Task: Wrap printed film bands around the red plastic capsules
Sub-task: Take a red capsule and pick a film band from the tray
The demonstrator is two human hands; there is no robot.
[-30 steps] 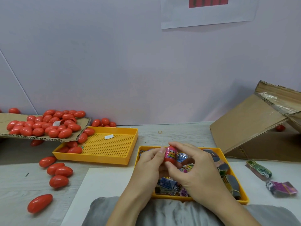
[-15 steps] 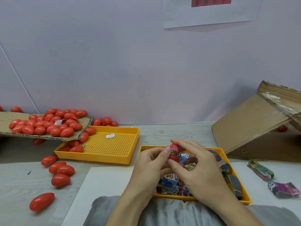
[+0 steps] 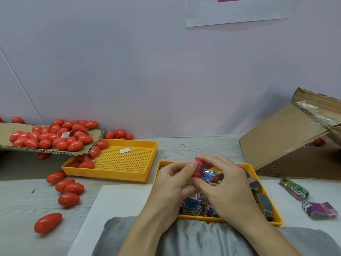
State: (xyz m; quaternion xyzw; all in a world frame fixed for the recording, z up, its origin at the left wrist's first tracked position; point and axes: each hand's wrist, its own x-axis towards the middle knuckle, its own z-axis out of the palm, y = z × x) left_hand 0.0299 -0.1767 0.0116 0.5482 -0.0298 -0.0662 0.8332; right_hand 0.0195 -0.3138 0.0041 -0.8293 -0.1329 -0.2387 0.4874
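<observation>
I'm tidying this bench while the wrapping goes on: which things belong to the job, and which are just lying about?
In use:
- capsule, held by left hand and right hand
- tray of film bands
- red capsules on cardboard

Lying about:
- rubber band
- cardboard box
- paper on wall

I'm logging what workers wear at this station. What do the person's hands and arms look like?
Both the left hand and the right hand are bare: no gloves, rings or watch visible. The forearms are bare too, with no sleeves in view.
</observation>
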